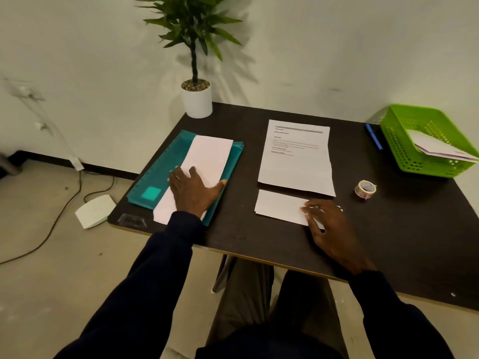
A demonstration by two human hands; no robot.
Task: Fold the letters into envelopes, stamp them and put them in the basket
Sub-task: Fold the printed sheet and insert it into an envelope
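Your sleeves [145, 294] reach out over the near edge of the surface [246, 237], one hand on each side.

Your left hand [193, 189] lies flat on the long white stack [210, 156] that sits on the teal folder [166, 167]. Its fingers [178, 172] are spread, the thumb is out to the right, and it pinches nothing.

Your right hand [328, 224] covers the right end of an envelope [280, 206] lying flat just in front of the letter [296, 161]. Those fingers are bent with their tips on the paper. You cannot tell from here whether they grip it or only press it.

The letter is still open and unfolded, touching or just overlapping the envelope's far edge.

Some of the work looks done, since the basket [404, 141] at the far right already holds white mail [438, 149] leaning against its wall. This round has hardly started. You still have to fold the letter, slip it into the envelope, stamp it and carry it to the basket.

The small roll [365, 189] to the right of the letter is probably your stamps, and it stands well apart from both hands. The stack under your left hand suggests more rounds may follow.
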